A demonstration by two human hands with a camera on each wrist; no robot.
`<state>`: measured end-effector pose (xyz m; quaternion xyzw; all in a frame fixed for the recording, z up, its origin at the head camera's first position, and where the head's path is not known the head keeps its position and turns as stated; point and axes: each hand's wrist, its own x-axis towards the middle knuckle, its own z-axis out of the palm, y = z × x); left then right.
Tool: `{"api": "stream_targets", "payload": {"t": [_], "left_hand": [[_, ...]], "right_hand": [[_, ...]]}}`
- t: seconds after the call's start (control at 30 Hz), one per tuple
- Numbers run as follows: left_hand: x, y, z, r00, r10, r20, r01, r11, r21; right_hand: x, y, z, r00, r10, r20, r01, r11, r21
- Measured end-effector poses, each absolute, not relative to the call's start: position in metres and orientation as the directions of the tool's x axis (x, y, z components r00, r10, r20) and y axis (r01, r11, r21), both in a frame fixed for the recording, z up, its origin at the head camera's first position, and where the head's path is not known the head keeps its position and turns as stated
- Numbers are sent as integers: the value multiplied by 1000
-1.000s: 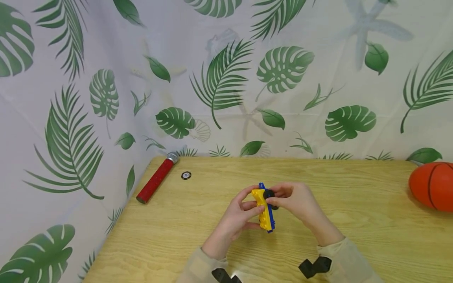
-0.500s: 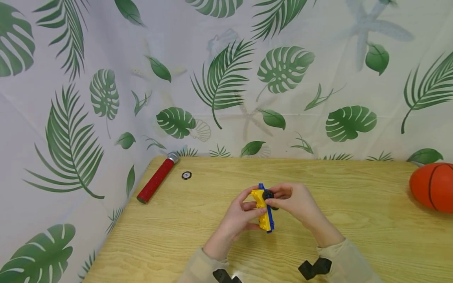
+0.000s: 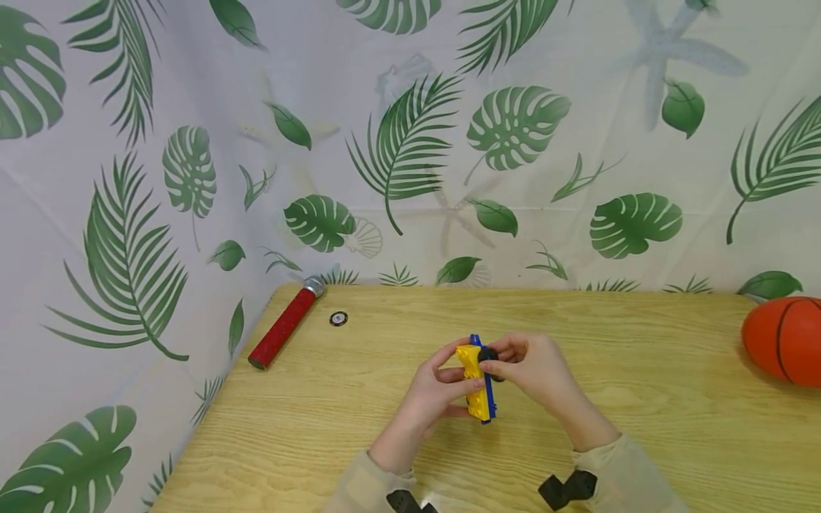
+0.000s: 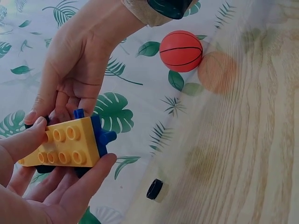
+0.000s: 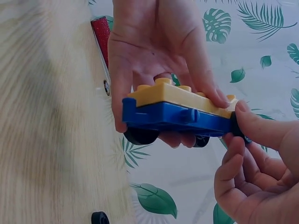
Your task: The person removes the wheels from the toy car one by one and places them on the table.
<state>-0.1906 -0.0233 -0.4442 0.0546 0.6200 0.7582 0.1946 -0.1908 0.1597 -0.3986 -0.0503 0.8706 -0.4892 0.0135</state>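
On the wood-grain table [image 3: 680, 377], at far left, a red microphone [image 3: 284, 325] with silver head; near it, a small black-and-white disc [image 3: 338, 318]; at far right, an orange-red basketball [image 3: 785, 342]; behind, a white cloth [image 3: 410, 171] printed with green leaves.

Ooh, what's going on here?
Someone is busy with a toy car over the table. The left hand grips it while the right hand pinches a wheel at one end. I can't tell whether that wheel is fully on. A mic, a black disc and a ball lie untouched.
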Motion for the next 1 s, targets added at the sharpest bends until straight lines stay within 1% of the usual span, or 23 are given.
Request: {"api": "stream_targets", "payload": {"t": [0.3, 1.0], "left_hand": [[-191, -21, -442, -931, 331, -156, -222, -172, 960], [-189, -17, -440, -951, 281, -127, -177, -163, 971]], "right_hand": [[-190, 157, -398, -995, -77, 59, -91, 554, -828], [-188, 154, -397, -995, -49, 83, -96, 566, -819]]}}
